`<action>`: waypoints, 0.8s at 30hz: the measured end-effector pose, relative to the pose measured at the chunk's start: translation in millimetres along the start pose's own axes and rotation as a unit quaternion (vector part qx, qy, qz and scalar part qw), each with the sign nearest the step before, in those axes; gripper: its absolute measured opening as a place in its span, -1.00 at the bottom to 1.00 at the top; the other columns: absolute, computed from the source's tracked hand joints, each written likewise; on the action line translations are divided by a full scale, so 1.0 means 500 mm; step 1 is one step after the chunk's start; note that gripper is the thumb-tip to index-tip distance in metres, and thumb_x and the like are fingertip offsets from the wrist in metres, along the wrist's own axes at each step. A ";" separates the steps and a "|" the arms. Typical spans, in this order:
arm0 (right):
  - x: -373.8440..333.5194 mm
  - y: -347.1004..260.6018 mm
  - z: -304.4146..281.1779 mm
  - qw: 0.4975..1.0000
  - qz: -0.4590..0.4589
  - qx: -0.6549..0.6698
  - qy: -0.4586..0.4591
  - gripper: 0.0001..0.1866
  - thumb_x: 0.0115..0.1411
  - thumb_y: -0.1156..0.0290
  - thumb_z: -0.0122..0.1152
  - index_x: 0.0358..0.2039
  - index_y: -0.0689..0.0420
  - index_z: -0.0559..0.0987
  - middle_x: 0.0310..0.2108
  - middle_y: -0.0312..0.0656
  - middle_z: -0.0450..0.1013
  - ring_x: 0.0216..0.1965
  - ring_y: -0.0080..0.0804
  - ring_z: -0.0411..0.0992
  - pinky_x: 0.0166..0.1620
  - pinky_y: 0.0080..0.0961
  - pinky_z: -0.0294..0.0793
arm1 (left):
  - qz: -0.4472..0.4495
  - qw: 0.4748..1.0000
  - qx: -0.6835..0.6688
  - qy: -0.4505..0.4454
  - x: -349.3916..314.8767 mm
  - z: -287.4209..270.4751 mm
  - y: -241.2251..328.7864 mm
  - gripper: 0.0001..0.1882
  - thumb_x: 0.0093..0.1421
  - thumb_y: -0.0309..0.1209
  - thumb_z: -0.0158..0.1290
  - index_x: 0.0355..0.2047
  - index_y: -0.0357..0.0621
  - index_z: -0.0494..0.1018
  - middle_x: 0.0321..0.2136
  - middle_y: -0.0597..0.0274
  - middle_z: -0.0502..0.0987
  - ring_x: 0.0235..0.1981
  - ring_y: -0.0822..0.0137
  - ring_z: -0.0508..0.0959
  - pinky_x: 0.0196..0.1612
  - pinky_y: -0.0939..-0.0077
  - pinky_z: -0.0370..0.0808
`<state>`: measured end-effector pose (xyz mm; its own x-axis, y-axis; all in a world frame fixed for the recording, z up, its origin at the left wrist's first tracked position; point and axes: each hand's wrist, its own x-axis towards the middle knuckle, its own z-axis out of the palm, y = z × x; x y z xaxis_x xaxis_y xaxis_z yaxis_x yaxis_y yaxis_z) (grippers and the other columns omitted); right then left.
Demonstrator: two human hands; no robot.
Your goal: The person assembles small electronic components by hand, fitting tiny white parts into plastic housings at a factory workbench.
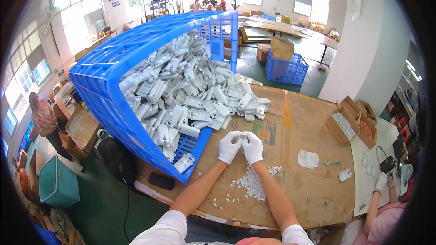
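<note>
My left hand [229,148] and my right hand [253,148], both in white gloves, meet over the cardboard-covered table [309,122]. Their fingers are closed and pinched close together. Something small and greyish shows at the fingertips, too small to name. Below the right hand and forearm lies a heap of tiny white plastic pieces [252,185], with some strewn to the left. A large blue plastic crate [109,81] rests on its side to the left. White plastic housings [181,86] fill it and spill from its mouth onto the cardboard just beyond my hands.
A black case [161,181] lies by the crate's near corner. To the right are a paper slip [308,159], a single white housing [345,175] and open cartons of small parts [343,125]. A co-worker's gloved hands [385,181] work at the far right; another person [44,118] stands left.
</note>
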<state>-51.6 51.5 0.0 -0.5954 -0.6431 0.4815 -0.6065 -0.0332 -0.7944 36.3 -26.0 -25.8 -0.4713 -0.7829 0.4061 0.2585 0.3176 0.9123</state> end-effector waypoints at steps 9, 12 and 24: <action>0.049 -0.009 -0.012 0.982 0.063 0.178 -0.023 -0.68 0.15 0.62 0.07 -0.06 0.29 0.56 -0.24 -0.20 0.58 -0.18 -0.55 0.51 -0.08 -0.55 0.49 | 0.069 0.994 0.063 -0.060 0.034 -0.002 0.031 -0.43 0.09 -0.58 0.16 0.17 -0.16 0.40 0.11 0.13 0.51 0.12 0.32 0.52 0.15 0.47 0.45; 0.038 -0.031 -0.024 0.981 0.109 0.157 -0.044 -0.69 0.16 0.58 0.09 -0.06 0.28 0.55 -0.24 -0.19 0.57 -0.18 -0.53 0.51 -0.08 -0.54 0.49 | -0.035 0.996 0.040 -0.070 0.026 -0.001 0.048 -0.45 0.10 -0.61 0.19 0.14 -0.19 0.43 0.05 0.21 0.54 0.08 0.43 0.50 0.15 0.49 0.43; 0.022 -0.021 -0.017 0.977 0.104 0.184 -0.026 -0.75 0.15 0.59 0.14 -0.13 0.23 0.59 -0.35 -0.24 0.56 -0.33 -0.60 0.48 -0.23 -0.57 0.49 | 0.000 0.999 0.022 -0.040 0.002 0.007 0.051 -0.50 0.10 -0.57 0.20 0.10 -0.09 0.50 -0.06 0.17 0.64 -0.10 0.48 0.62 -0.05 0.55 0.56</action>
<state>-56.0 51.4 16.8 -0.6520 -0.7034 0.2833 -0.2394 -0.1636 -0.9570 39.4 -16.9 -1.7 -0.5376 -0.7378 0.4081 0.2222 0.3429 0.9127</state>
